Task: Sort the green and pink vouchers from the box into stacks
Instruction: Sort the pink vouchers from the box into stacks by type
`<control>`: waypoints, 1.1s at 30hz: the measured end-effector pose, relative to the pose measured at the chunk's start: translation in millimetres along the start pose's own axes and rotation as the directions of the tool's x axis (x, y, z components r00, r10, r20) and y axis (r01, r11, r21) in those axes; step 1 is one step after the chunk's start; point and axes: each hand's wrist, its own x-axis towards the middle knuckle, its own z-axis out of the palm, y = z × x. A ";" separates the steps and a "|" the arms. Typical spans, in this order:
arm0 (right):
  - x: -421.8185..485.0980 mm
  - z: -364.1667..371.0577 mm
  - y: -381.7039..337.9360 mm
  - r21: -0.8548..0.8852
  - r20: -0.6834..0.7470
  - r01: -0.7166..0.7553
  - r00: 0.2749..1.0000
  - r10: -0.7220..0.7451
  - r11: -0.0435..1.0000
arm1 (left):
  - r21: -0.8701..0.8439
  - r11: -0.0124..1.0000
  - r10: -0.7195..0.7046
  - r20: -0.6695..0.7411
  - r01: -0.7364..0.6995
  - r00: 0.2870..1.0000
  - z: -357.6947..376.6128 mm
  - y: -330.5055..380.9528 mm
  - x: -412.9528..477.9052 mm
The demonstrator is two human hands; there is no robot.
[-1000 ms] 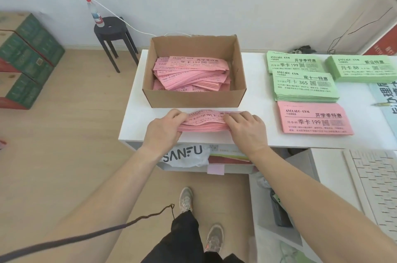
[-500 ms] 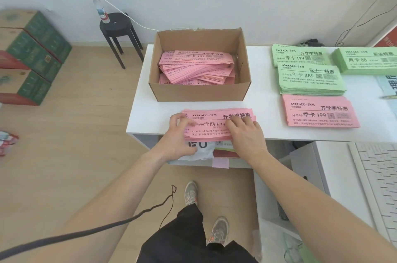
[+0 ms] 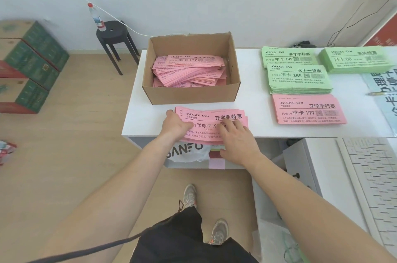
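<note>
Here, from the head camera, we see a pink bundle (image 3: 211, 118) lying on the tabletop (image 3: 253, 99) just in front of the box (image 3: 191, 93). Its long axis runs left to right along the front edge. Our left hand (image 3: 175, 126) grips its left end, fingers curled round the edge. Our right hand (image 3: 236, 138) rests on top with fingers fairly straight, pressing. The sorted pink stack (image 3: 307, 109) lies to the right, nearer the right hand. The bundle's top sheet reads "AVOCADO·GYM", "开学季特惠" and "学期卡", while that stack reads "季卡 199", so it may need its own place. The green stacks (image 3: 298, 79) beyond show "年卡 365" and "月卡 88".
</note>
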 end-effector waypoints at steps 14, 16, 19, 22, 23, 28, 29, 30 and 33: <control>-30.5 -4.2 26.6 0.397 -0.008 -0.468 0.858 0.513 0.789 | 0.112 0.993 -0.037 0.062 0.030 0.997 1.0 -12.6 16.2; -36.1 1.7 30.0 0.462 0.119 -0.597 0.775 0.621 0.656 | 0.128 0.991 -0.043 0.059 0.035 0.997 0.1 -15.2 16.5; -33.6 8.7 30.6 0.624 0.355 -0.654 0.725 0.591 0.428 | 0.124 0.991 -0.057 0.065 0.049 0.996 -0.1 -17.1 14.5; -25.2 11.5 29.0 0.745 0.420 -0.622 0.718 0.555 0.240 | 0.102 0.993 -0.074 0.083 0.066 0.994 0.5 -18.4 12.2; -22.8 12.2 28.8 0.780 0.442 -0.605 0.716 0.541 0.163 | 0.096 0.993 -0.079 0.092 0.070 0.993 0.3 -20.3 11.7; -22.1 4.4 30.6 0.831 0.510 -0.554 0.715 0.478 -0.059 | 0.065 0.996 -0.078 0.153 0.069 0.985 -2.8 -36.3 14.9; -22.5 1.6 30.8 0.823 0.524 -0.565 0.713 0.466 -0.062 | 0.058 0.996 -0.075 0.159 0.066 0.984 -3.2 -39.0 16.3; -22.6 -1.8 30.6 0.814 0.538 -0.578 0.715 0.447 -0.056 | 0.050 0.997 -0.071 0.161 0.064 0.984 -3.6 -41.2 17.5; -20.6 -9.6 30.6 0.806 0.562 -0.590 0.733 0.382 -0.055 | 0.023 0.999 -0.050 0.167 0.047 0.985 -4.9 -41.6 16.3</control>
